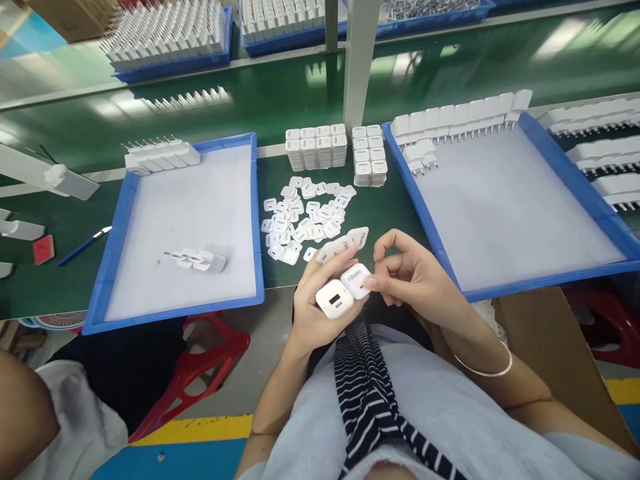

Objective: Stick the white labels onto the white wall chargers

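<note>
My left hand [313, 303] is closed around two white plug chargers. The nearer charger [334, 299] shows a dark port and a smaller slot on its end face. On the other charger [354, 277] sits a white face plate with grey lettering. A fan of loose face plates [343, 247] is also held between the fingers of this hand. My right hand [413, 273] has curled fingers, and its thumb presses on the lettered face plate's edge. Just beyond the hands, a scattered heap of face plates [305, 217] lies on the green table.
Stacked face plates [316, 150] stand behind the heap. Left is a blue-rimmed tray [259, 267] with some chargers; right, another blue-rimmed tray [420, 200] bears rows of chargers. A post [359, 67] rises at the back. A co-worker's arm [25, 413] and red stool [215, 353] are at left.
</note>
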{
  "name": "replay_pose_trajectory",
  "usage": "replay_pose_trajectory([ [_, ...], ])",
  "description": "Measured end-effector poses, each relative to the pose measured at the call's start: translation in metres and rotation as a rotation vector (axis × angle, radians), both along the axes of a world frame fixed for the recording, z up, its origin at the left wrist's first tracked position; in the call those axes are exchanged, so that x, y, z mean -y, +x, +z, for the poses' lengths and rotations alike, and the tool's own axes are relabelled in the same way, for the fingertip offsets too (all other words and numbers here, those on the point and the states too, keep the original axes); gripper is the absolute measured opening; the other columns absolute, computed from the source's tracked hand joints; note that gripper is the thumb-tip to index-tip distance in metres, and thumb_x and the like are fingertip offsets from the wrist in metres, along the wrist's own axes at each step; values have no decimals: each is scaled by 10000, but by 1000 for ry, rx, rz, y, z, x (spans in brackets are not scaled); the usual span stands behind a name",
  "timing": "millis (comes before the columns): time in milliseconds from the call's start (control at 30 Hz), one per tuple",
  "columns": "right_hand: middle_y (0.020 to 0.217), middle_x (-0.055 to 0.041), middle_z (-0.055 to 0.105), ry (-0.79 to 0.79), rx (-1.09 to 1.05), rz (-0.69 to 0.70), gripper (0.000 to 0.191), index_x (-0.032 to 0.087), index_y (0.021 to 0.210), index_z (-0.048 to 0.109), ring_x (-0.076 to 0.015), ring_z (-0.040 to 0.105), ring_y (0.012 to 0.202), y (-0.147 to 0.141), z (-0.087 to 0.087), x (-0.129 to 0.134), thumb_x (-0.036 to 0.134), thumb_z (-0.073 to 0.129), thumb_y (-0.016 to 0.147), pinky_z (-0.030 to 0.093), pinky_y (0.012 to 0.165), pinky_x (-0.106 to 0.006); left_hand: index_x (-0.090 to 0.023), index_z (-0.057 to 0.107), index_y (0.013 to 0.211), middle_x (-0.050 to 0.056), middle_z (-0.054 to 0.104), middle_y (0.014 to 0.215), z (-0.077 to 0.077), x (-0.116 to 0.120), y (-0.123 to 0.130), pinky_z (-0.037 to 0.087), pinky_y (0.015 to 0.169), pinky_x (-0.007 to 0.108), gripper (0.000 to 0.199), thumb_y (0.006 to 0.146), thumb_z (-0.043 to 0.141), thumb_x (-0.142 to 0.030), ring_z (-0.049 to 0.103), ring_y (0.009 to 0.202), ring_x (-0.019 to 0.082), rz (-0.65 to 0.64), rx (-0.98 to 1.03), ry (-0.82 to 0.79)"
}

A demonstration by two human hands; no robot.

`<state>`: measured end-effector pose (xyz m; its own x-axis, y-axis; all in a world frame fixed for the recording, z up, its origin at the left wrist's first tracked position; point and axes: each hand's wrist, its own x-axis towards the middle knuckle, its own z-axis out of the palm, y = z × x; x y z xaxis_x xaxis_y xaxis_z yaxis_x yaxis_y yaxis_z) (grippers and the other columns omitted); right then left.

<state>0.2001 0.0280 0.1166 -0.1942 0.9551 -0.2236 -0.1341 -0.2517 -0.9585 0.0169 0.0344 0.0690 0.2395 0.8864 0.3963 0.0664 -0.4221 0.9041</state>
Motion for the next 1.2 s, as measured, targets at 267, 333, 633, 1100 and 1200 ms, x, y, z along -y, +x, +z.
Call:
replay_pose_trajectory([
  [267, 686, 52, 594, 268, 37, -114, 298, 266, 1156, 623, -122, 566, 604, 0, -8, -11, 352, 756, 904, 473, 547, -245, -314, 638, 1383, 97, 653, 1380, 9, -5, -9, 654, 902, 355, 737, 701, 897, -206, 760, 1028, 253, -123, 104, -109],
  [333, 760, 34, 612, 303, 88, -115, 302, 269, 1155, 662, -126, 583, 649, 0, -10, -15, 313, 781, 881, 487, 551, -246, -323, 648, 1372, 91, 660, 1376, 10, -7, -11, 654, 898, 361, 736, 692, 901, -201, 756, 1032, 256, -172, 124, -138],
  [633, 955, -5, 629, 474, 398, -57, 199, 271, 1148, 683, -102, 604, 674, 17, -6, -18, 203, 540, 1028, 549, 618, -243, -272, 661, 1358, 116, 635, 1383, 6, -5, -10, 593, 1011, 383, 668, 730, 831, -125, 694, 1161, 261, -191, 17, -236],
  [1100, 892, -4, 622, 367, 407, 84, 218, 239, 1191, 616, -145, 625, 790, 24, -12, -27, 302, 639, 983, 575, 640, -238, -268, 705, 1300, 91, 703, 1285, 7, -10, -11, 512, 1046, 409, 680, 656, 895, -163, 648, 1201, 288, -251, 13, -317],
  [1200, 859, 4, 658, 304, 262, 38, 173, 235, 1086, 623, -127, 629, 706, 17, -22, -22, 313, 694, 949, 558, 530, -207, -264, 702, 1307, 86, 713, 1269, 7, -10, -10, 537, 1019, 392, 682, 660, 893, -161, 665, 1173, 276, -245, 31, -294],
])
